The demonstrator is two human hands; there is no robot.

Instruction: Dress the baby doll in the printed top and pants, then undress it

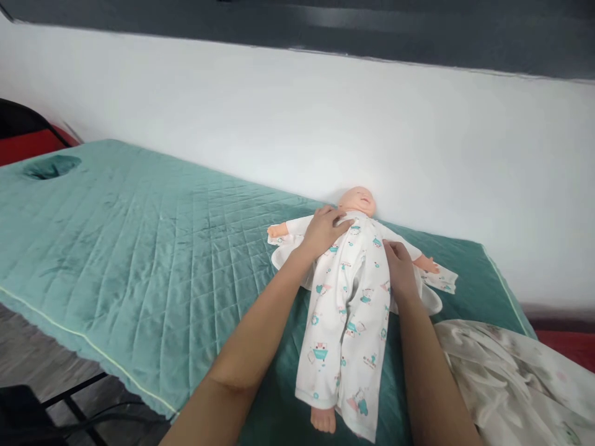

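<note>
A baby doll (357, 201) lies on its back on a teal quilted bed cover (186, 248), head by the wall, arms spread out. It has a white long-sleeved top and printed white baby pants (353, 310), pulled up high over its torso. One bare foot (323, 420) sticks out of a pant leg; the other foot is hidden. My left hand (325, 232) rests on the doll's upper body by the waistband, fingers apart. At the opposite side, my right hand (398, 266) has its fingers closed on the pants' edge. A printed white garment (444, 279) is spread beneath the doll.
Crumpled pale cloth (520, 378) lies at the lower right, near my right forearm. The bed has a face hole (53, 166) at its far left end. Behind it stands a white wall (232, 105) with a dark panel (297, 25) above. Red and black items show at the left.
</note>
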